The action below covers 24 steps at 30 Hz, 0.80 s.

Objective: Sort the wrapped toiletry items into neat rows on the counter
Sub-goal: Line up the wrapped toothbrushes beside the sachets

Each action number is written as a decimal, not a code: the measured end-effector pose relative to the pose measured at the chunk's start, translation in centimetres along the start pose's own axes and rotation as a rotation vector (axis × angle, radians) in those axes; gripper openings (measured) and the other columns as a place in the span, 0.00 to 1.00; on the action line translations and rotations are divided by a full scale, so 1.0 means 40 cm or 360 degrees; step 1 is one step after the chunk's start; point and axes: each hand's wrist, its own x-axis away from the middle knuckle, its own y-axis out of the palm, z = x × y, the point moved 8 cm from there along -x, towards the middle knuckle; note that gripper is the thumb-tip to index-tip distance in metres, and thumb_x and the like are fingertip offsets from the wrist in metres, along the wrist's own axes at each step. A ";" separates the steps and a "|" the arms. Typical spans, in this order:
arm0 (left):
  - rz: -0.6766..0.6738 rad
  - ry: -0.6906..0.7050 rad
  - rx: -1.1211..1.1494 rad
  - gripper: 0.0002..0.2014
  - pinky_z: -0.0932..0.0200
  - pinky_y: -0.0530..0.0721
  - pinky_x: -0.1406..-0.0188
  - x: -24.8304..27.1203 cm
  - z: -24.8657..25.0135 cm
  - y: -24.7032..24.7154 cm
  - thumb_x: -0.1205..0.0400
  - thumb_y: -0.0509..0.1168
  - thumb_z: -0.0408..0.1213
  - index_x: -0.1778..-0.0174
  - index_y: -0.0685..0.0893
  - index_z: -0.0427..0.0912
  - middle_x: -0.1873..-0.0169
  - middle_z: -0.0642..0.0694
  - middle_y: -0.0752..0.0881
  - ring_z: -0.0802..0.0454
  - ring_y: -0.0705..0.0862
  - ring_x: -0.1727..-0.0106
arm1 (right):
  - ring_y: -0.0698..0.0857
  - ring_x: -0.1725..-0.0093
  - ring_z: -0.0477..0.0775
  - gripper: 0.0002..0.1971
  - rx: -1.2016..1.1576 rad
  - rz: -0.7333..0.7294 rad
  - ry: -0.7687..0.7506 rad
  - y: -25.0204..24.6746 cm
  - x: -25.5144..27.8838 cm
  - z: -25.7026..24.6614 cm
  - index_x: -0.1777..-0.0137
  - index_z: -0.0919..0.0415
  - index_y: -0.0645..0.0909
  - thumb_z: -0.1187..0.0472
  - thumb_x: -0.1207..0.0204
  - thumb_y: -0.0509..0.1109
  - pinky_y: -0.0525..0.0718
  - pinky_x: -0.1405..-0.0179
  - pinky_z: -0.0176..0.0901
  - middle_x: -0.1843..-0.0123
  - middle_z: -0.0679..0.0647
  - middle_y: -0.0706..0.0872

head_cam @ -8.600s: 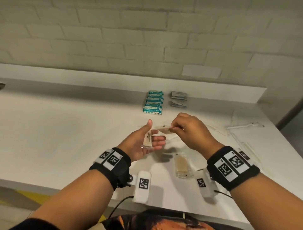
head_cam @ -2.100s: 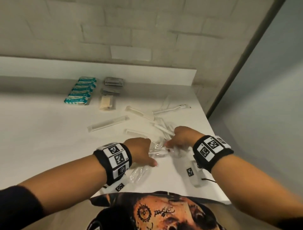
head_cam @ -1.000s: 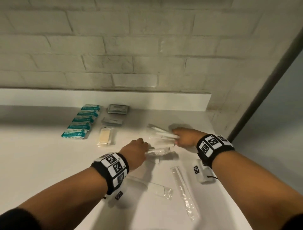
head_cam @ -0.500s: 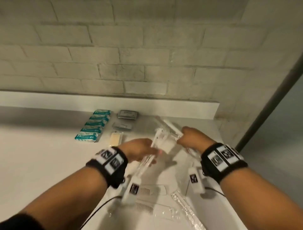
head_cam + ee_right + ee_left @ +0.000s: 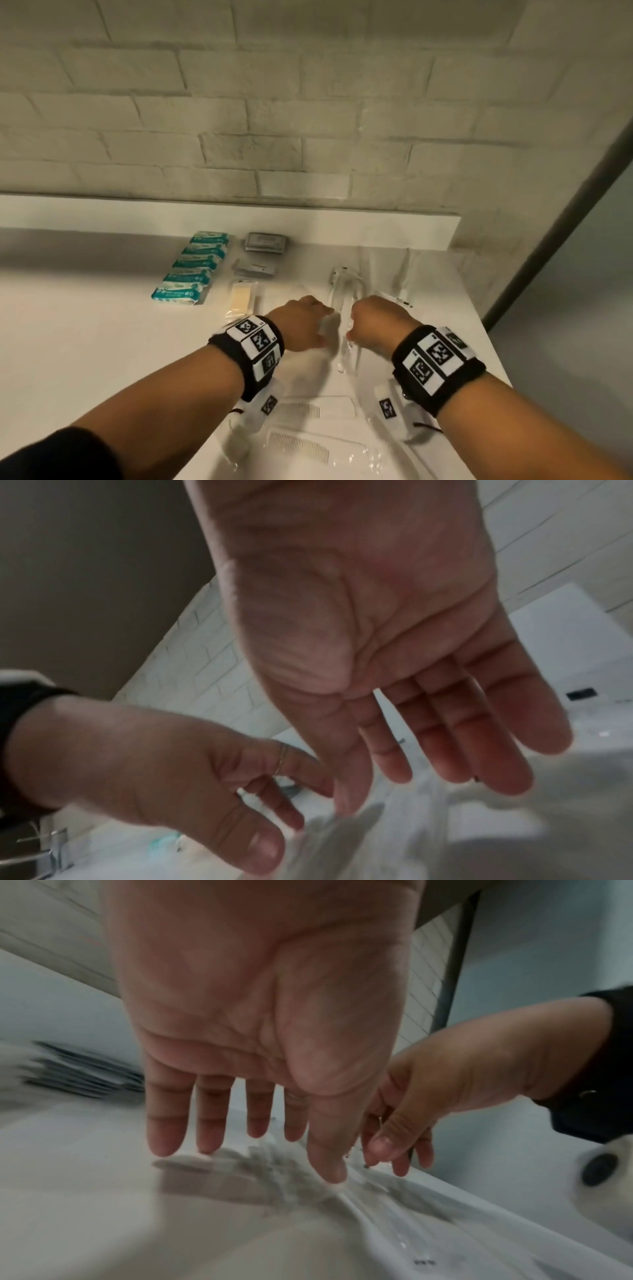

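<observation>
A bundle of long clear-wrapped items lies on the white counter, pointing toward the wall. My left hand and right hand stand on either side of its near end, fingers pointing down at it. In the left wrist view the left hand's fingers are straight, tips at the blurred wrappers. The right wrist view shows the right hand's fingers straight too, above blurred wrappers. Neither hand curls round anything.
A row of teal packets lies at the back left, with grey sachets and a beige soap packet beside it. Two wrapped combs lie near the front edge under my wrists. The counter ends close on the right.
Half a second ago both hands held the clear bundle tilted above the counter. Now it lies flat, lined up toward the wall, and the hands flank it with straight fingers.
</observation>
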 end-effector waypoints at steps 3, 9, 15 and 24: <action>-0.0070 0.0089 -0.0108 0.25 0.50 0.69 0.29 0.001 0.032 0.019 0.21 0.65 0.50 0.26 0.73 0.56 0.24 0.48 0.70 0.43 0.67 0.26 | 0.85 0.44 0.57 0.20 -0.0014 -0.0020 0.0024 0.024 0.014 0.000 0.36 0.57 0.79 0.52 0.26 0.71 0.81 0.51 0.44 0.39 0.56 0.82; 0.0294 -0.0517 0.0132 0.33 0.49 0.80 0.42 -0.026 -0.062 0.011 0.24 0.67 0.55 0.30 0.68 0.39 0.38 0.38 0.77 0.37 0.78 0.37 | 0.82 0.37 0.61 0.27 -0.0084 0.0019 0.0079 0.027 0.018 0.005 0.28 0.57 0.72 0.57 0.27 0.73 0.82 0.41 0.48 0.34 0.59 0.78; 0.0361 -0.0668 0.0427 0.23 0.57 0.79 0.55 -0.029 -0.089 0.010 0.22 0.63 0.31 0.31 0.66 0.31 0.40 0.36 0.82 0.40 0.84 0.41 | 0.84 0.39 0.59 0.24 -0.0124 0.0129 0.0120 0.034 0.035 0.008 0.29 0.60 0.70 0.62 0.25 0.69 0.81 0.46 0.46 0.37 0.57 0.83; 0.0259 0.0000 -0.0235 0.30 0.46 0.77 0.35 0.008 0.031 0.060 0.21 0.65 0.52 0.26 0.71 0.40 0.31 0.41 0.73 0.40 0.74 0.33 | 0.82 0.37 0.58 0.32 -0.0193 0.0033 0.0072 0.035 0.086 0.028 0.24 0.59 0.66 0.47 0.25 0.68 0.82 0.41 0.48 0.34 0.56 0.82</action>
